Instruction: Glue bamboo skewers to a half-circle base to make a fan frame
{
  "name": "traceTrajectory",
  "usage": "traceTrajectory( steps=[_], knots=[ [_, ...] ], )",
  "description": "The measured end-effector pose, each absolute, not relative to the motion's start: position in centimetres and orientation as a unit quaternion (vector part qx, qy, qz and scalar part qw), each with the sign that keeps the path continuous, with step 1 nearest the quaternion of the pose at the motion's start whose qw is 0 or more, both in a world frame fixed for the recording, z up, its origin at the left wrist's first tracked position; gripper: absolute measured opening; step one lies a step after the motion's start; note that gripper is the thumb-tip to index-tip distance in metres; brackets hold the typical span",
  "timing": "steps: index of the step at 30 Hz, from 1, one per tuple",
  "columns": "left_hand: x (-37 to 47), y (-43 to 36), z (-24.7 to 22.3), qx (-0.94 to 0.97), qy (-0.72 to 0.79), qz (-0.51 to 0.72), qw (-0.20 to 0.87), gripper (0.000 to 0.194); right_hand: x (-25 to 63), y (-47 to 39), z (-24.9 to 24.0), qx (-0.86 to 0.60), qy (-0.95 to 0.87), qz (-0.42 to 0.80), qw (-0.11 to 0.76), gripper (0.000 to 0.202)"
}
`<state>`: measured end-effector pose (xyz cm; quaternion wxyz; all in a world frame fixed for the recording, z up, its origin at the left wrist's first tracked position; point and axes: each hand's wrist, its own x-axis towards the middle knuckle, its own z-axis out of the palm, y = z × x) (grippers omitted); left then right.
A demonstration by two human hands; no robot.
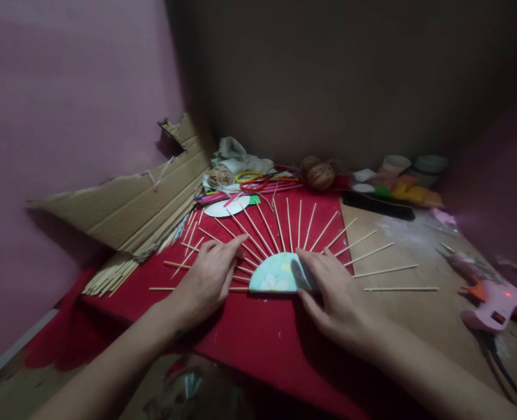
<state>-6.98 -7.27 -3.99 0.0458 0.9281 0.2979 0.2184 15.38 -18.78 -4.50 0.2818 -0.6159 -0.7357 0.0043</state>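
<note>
A half-round piece (269, 273) with a pale blue flower pattern lies on the red cloth, its straight edge towards me. Thin wooden sticks (294, 227) fan out from its curved edge like rays. My right hand (331, 286) grips the right end of the half-round piece, fingers above and thumb at the straight edge, covering part of it. Over the left-side sticks rests my left hand (210, 271), index finger stretched out, apart from the half-round piece. It hides parts of several sticks, and nothing held shows in it.
Cardboard (149, 204) leans at left above a bundle of loose sticks (112, 274). Scissors (254, 184), a white oval (227, 206) and twine balls (320, 175) lie behind. A black bar (378, 206) and a corded pink glue gun (497, 303) are at right.
</note>
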Motion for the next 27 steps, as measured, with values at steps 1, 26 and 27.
traceTrajectory(
  steps=[1, 26, 27],
  knots=[
    [-6.9, -7.1, -3.9, 0.93, 0.297, 0.211, 0.047, 0.04, 15.4, -18.6, -4.3, -0.613, -0.745, -0.004, 0.261, 0.046],
    [-2.1, -2.8, -1.9, 0.988, 0.128, 0.086, 0.026, 0.027, 15.8, -18.4, -4.8, -0.612, -0.749, -0.004, 0.252, 0.042],
    [-1.8, -2.4, -2.0, 0.987, 0.126, 0.087, 0.045, 0.029, 15.8, -18.4, -4.8, -0.612, -0.748, -0.001, 0.256, 0.042]
  ],
)
